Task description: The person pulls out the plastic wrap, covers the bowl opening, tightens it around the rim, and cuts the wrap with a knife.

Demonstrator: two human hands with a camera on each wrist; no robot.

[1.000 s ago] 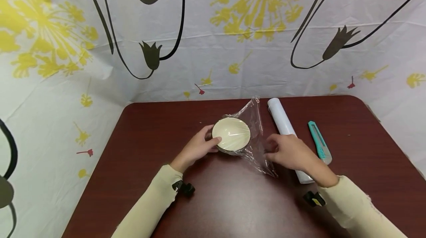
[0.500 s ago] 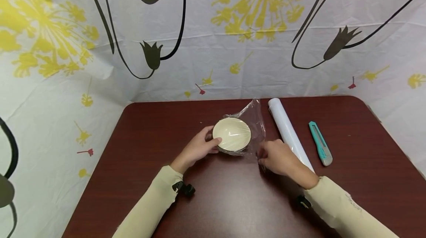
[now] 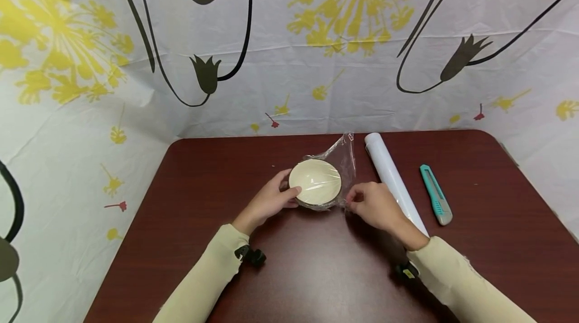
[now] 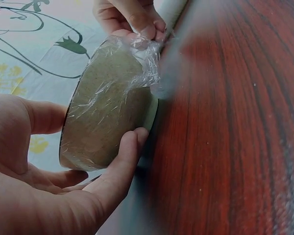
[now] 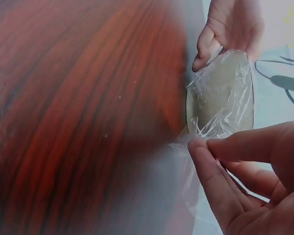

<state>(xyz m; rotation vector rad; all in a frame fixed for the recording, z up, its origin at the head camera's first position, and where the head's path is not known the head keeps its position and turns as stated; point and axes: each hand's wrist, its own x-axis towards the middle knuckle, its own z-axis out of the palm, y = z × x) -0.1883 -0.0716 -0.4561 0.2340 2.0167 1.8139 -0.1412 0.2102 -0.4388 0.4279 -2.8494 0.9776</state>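
Note:
A round bowl [image 3: 315,180], cream inside and brownish outside, stands on the table with clear plastic wrap [image 3: 346,162] stretched over its mouth and clinging to its wall. My left hand [image 3: 271,193] grips the bowl from the left, thumb over the rim; in the left wrist view its fingers reach round the wall towards the foot of the bowl [image 4: 105,105]. At the bowl's right side my right hand [image 3: 375,206] pinches the loose edge of the wrap between thumb and fingertip, as the right wrist view shows. A free flap of wrap spreads out behind the right hand.
Behind my right hand lies a white roll [image 3: 392,177], slanting across the table [image 3: 217,172]. Further right is a teal utility knife [image 3: 435,195]. A patterned cloth [image 3: 271,51] hangs along the table's back edge.
My right hand has moved left towards the bowl, drawing in the near corner of the wrap. My left hand and the bowl have stayed in place.

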